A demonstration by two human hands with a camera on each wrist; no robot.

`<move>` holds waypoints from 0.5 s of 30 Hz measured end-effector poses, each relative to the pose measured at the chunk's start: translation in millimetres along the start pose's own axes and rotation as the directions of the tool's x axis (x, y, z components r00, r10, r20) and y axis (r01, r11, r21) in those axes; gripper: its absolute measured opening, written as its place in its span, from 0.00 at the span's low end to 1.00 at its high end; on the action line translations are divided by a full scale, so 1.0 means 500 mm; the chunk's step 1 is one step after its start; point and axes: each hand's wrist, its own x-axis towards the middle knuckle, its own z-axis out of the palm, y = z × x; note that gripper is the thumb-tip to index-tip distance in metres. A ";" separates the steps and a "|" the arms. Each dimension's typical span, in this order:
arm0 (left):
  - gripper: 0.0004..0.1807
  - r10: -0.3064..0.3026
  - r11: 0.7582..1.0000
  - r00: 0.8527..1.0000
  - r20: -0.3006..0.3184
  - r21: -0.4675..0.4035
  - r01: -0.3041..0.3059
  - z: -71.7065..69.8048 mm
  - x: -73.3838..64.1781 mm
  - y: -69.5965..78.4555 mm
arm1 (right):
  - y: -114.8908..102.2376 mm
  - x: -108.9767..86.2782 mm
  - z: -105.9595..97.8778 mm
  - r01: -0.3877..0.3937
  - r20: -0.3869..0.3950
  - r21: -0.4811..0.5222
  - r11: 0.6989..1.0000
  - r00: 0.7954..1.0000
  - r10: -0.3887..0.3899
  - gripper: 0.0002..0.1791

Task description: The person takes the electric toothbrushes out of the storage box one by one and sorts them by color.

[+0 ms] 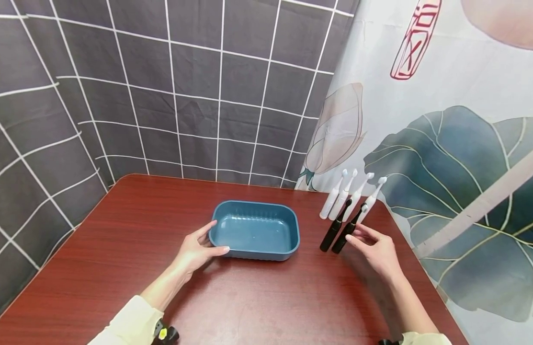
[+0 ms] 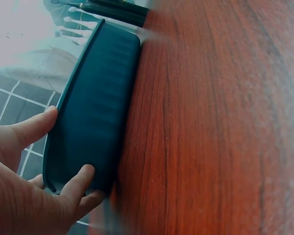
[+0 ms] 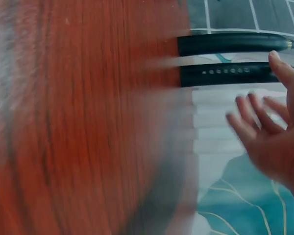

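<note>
A blue rectangular plastic bin (image 1: 253, 254) sits on the table, its inside bare. At its left end, my left hand (image 1: 197, 249) holds the front-left corner, thumb along the front rim and fingers on the end wall. To the right, two black electric toothbrushes (image 1: 331, 235) stand upright, side by side. My right hand (image 1: 376, 249) is beside the nearer-right black toothbrush (image 3: 225, 74), its thumb tip right at the handle. The other fingers are spread behind, apart from the handle in the right wrist view.
Several white electric toothbrushes (image 1: 328, 203) stand in a row behind the black ones, near the back right edge of the reddish-brown table (image 1: 266, 302). A grey curtain with white grid lines (image 1: 197, 96) hangs behind; a leaf-patterned cloth (image 1: 464, 167) hangs at the right.
</note>
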 end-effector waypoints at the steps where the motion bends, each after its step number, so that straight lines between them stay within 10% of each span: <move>1: 0.50 -0.003 1.000 1.000 0.001 0.007 0.003 0.000 0.001 0.000 | -0.003 -0.006 -0.006 -0.010 -0.033 -0.045 0.999 0.999 0.009 0.34; 7: 0.51 -0.007 0.998 1.000 0.004 0.058 0.007 -0.003 0.005 0.004 | -0.035 -0.045 -0.021 0.000 -0.085 -0.171 0.985 0.996 -0.015 0.22; 11: 0.52 0.001 0.996 1.000 0.000 0.089 -0.001 -0.002 0.003 0.005 | -0.075 -0.067 0.008 0.081 0.076 -0.072 0.994 0.994 -0.076 0.16; 15: 0.54 0.011 0.986 1.000 -0.011 0.165 -0.009 0.001 0.003 0.008 | -0.108 -0.080 0.056 0.247 0.251 0.045 0.968 0.935 -0.250 0.18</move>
